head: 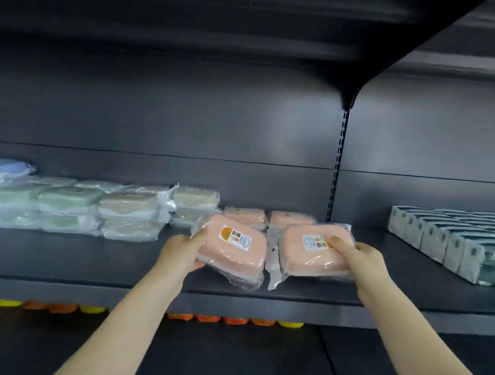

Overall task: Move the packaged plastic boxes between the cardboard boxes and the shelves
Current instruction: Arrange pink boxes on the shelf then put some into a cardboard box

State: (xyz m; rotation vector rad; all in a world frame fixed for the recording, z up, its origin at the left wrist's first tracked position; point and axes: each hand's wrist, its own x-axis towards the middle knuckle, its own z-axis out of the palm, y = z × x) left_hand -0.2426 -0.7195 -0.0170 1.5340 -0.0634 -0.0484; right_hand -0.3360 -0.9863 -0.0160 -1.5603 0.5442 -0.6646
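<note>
Left hand [183, 251] tight around tilted left box [236, 254], right hand [365, 258] around right box [305, 259]; long axes sideways.

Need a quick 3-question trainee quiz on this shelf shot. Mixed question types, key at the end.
1. True or false: the left hand holds one pink box and the right hand holds another.
2. What lies at the right end of the shelf? A. glass jars B. white packs C. tin cans
3. Fill in: behind the held ones, ___ more pink boxes rest at the back of the shelf.

Key: 1 true; 2 B; 3 two.
</note>
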